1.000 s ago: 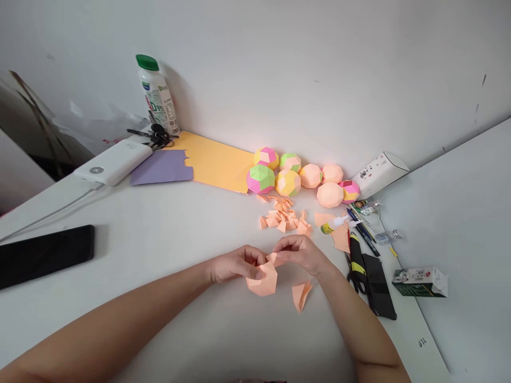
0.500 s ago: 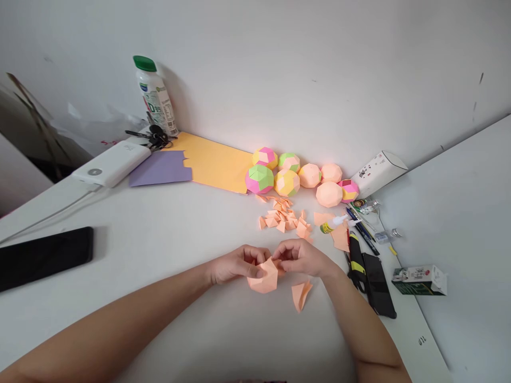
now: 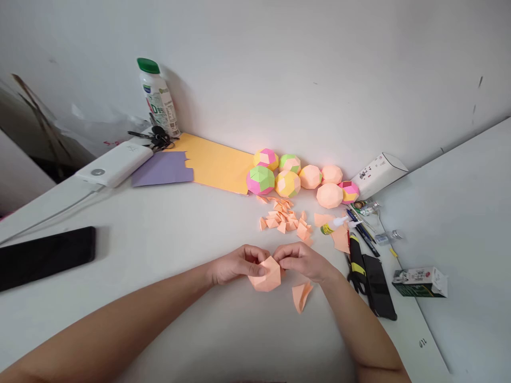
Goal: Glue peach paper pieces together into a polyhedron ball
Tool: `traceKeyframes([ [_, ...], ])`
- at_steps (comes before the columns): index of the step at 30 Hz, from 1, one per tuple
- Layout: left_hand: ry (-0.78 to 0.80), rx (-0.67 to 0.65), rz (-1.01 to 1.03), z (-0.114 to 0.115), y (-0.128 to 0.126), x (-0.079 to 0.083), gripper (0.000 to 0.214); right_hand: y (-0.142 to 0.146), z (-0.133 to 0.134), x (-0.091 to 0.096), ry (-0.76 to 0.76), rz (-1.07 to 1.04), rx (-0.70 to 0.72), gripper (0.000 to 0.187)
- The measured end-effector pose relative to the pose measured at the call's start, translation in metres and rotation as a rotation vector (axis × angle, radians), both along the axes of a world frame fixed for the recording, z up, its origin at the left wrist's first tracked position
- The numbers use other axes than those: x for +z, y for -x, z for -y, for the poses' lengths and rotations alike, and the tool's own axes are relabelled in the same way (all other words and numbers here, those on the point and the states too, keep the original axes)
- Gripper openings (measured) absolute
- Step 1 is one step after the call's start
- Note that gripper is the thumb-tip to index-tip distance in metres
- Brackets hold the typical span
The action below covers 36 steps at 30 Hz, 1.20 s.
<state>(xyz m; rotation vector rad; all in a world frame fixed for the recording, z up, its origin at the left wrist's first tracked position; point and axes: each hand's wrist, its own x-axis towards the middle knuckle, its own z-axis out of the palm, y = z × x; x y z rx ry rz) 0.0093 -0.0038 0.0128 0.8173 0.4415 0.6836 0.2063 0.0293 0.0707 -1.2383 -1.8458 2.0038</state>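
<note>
Both hands meet over the white table on a partly built peach paper ball (image 3: 266,276). My left hand (image 3: 233,263) curls around its left side, fingers closed on it. My right hand (image 3: 303,260) pinches its upper right edge. A loose folded peach paper piece (image 3: 300,297) lies just right of the ball, under my right wrist. A heap of several small folded peach pieces (image 3: 284,219) lies beyond the hands.
Finished paper balls (image 3: 295,178) line the wall, beside orange paper (image 3: 217,162) and purple paper (image 3: 163,168). A bottle (image 3: 157,96), keys, a power bank (image 3: 114,163) and a phone (image 3: 43,257) sit left. Glue (image 3: 334,224), pens, scissors (image 3: 356,263) and a small carton (image 3: 419,281) sit right.
My right hand has come down and closer to the left hand, pressing a peach piece onto the ball; the ball has turned a little in my fingers.
</note>
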Motion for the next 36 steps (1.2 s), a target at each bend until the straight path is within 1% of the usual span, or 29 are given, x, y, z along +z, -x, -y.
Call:
traceKeyframes([
  [2, -0.013, 0.015, 0.018, 0.0, 0.0, 0.0, 0.014, 0.0, 0.0, 0.001, 0.044, -0.048, -0.014, 0.012],
  [5, -0.028, 0.022, 0.044, 0.0, 0.0, -0.001, 0.014, 0.0, 0.0, 0.001, 0.071, -0.097, -0.04, 0.022],
  [7, -0.029, 0.023, 0.046, 0.0, 0.0, -0.002, 0.015, 0.001, 0.0, 0.0, 0.023, -0.075, -0.048, 0.025],
  [10, -0.032, 0.031, 0.029, 0.0, 0.0, -0.005, 0.016, 0.001, 0.002, -0.002, -0.087, -0.007, -0.028, 0.024],
  [14, -0.037, 0.033, 0.007, 0.001, 0.0, -0.008, 0.018, 0.001, 0.005, -0.004, -0.129, 0.023, -0.02, 0.027],
  [21, -0.016, 0.037, -0.024, -0.002, 0.0, -0.008, 0.021, 0.003, 0.007, -0.005, -0.14, 0.029, -0.021, 0.026],
  [27, 0.007, 0.037, -0.028, -0.002, 0.0, -0.007, 0.017, 0.003, 0.008, -0.007, -0.138, 0.021, -0.025, 0.027],
  [36, 0.017, 0.043, -0.045, -0.002, -0.001, -0.005, 0.015, 0.006, 0.011, -0.011, -0.151, 0.018, -0.07, 0.017],
])
